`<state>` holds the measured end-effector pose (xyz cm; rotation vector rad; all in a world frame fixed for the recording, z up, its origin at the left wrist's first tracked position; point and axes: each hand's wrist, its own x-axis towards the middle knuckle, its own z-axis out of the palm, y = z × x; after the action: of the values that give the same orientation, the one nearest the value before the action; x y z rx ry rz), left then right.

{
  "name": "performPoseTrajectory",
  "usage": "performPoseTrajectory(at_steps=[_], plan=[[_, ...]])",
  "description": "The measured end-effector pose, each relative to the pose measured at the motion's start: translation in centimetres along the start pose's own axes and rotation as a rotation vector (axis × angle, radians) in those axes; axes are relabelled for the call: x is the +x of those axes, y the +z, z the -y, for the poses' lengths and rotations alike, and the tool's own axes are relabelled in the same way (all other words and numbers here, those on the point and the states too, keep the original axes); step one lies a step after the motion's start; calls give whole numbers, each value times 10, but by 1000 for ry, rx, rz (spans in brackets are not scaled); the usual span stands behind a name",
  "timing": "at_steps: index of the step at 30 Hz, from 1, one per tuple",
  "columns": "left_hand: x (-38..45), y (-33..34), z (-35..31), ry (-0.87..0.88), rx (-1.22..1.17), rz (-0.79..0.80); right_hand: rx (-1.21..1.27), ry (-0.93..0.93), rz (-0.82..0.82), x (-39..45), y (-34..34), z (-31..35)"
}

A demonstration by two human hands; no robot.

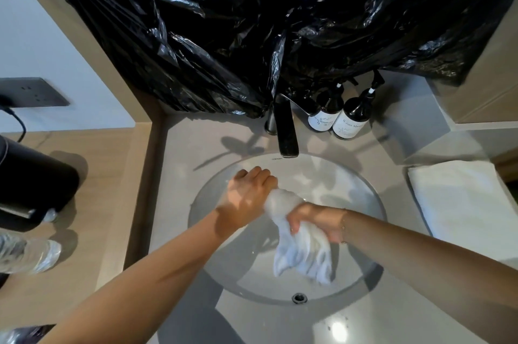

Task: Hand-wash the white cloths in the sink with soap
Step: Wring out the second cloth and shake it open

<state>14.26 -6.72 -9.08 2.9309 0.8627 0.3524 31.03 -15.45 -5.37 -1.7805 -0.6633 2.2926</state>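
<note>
Between both hands [283,205], white cloth [301,248]

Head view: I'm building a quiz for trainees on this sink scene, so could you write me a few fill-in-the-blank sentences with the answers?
1. Both hands grip one white cloth held above the ____.
2. The left hand holds the cloth's upper end; the right hand grips it lower, and the loose end hangs ____.
3. Beside the faucet stand ____ dark pump bottles.
4. The mirror area above is covered with black ____.

Missing words: sink; down; two; plastic
</note>
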Motion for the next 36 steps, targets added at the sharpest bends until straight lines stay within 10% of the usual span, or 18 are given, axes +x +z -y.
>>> performPoseTrajectory(at_steps=[7, 19, 28, 36], plan=[[4, 27, 4, 2, -14, 44, 553, -84, 233, 29, 4, -24], [-5, 8, -24, 7, -59, -35, 268, -148, 264, -1, -1, -35], [-29, -67, 12, -55, -909, 456, -736, -324, -279, -47, -10, -11], [7, -76, -15, -115, -899, 1046, -1686, -702, -491, -67, -6, 15]])
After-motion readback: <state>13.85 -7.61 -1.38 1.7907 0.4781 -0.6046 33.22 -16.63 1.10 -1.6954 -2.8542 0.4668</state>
